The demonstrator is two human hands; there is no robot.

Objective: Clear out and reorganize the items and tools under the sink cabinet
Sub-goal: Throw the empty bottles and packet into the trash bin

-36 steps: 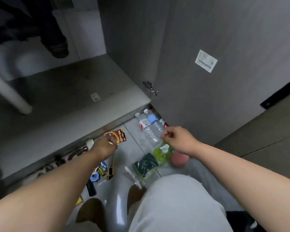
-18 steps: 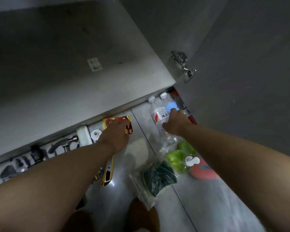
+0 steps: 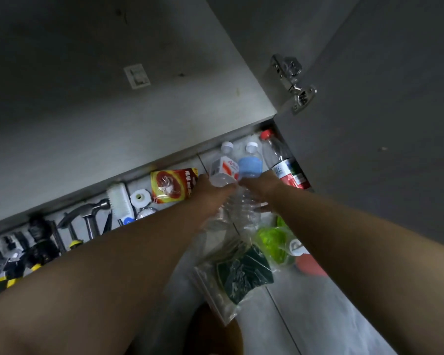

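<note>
We look down into the open cabinet (image 3: 100,103), its bare grey floor panel filling the upper left, with the door (image 3: 382,124) swung out to the right on a metal hinge (image 3: 294,83). Below the cabinet's front edge lies the tiled floor (image 3: 318,316), where the cleared items sit in a loose row.

Our left hand (image 3: 210,193) wraps around the water bottle with the red-and-white label (image 3: 222,167), its grip closed on the clear body. Our right hand (image 3: 260,187) closes on the water bottle with the blue label (image 3: 250,165), just beside the first; both lie with caps toward the cabinet. Beside them, against the door, lies a dark soda bottle with a red cap (image 3: 283,160).

Nearer us a clear zip bag of dark scouring pads (image 3: 241,274) lies on the floor, touching a bright green bottle (image 3: 272,243) with something red (image 3: 309,266) beyond it.

To the left sit a red-and-yellow packet (image 3: 172,185), a white brush (image 3: 118,199), a white tape roll (image 3: 140,197), a hammer (image 3: 90,210) and dark tools that we cannot make out.
</note>
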